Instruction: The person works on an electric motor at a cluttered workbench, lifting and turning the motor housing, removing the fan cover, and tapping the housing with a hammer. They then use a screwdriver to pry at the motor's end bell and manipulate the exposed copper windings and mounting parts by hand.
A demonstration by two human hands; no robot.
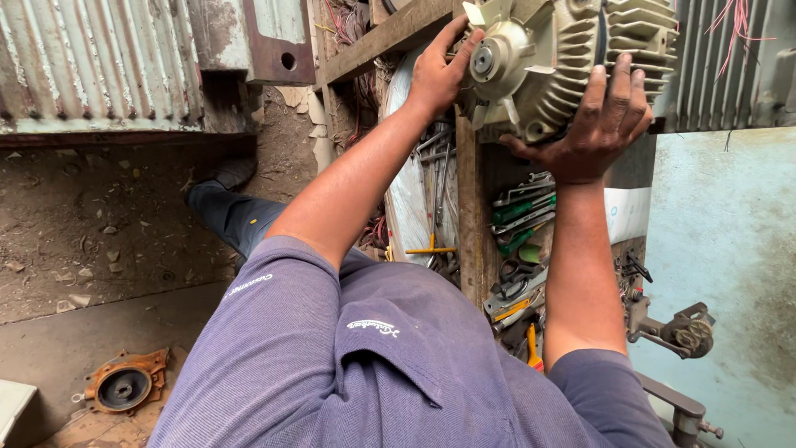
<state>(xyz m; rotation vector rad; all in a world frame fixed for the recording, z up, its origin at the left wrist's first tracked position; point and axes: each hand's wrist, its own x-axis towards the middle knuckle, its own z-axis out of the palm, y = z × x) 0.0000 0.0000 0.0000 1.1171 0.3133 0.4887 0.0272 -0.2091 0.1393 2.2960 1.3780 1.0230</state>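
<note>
Finned grey motor [572, 58] at top centre-right of frame, gripped by both hands: left hand [439, 70] fingers curled on fan end, right hand [601, 124] spread under housing, above tool rack [518, 249].

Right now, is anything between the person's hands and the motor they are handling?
Nothing visible. The left hand rests on the fan end of the ribbed motor, and the right hand cups its underside directly.
</note>
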